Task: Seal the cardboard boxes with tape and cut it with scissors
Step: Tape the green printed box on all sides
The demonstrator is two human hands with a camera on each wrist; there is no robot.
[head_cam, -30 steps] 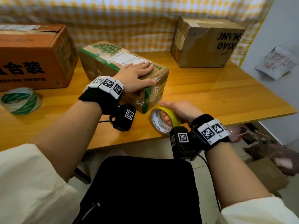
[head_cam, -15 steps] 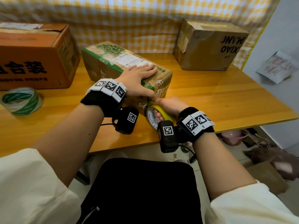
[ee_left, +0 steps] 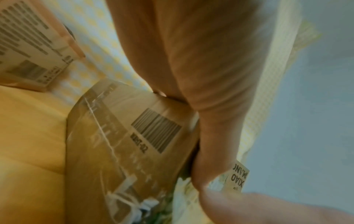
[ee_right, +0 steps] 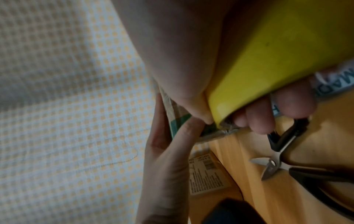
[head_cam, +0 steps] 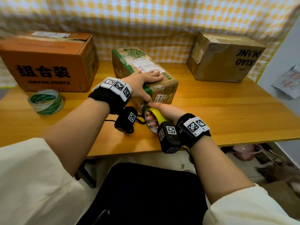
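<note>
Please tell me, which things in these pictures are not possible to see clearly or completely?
- Scissors: hidden behind the hands in the head view; cut by the edge in the right wrist view.
- Tape end on the green box: covered by the left hand and right hand; yellow tape roll is close.
- Left wrist view: blurred, fingers hidden.

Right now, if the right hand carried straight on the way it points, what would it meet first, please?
Probably the green-printed box: the right hand, holding the yellow tape roll, already points at its near end, beside the left hand's thumb. Whether it touches yet is unclear.
</note>
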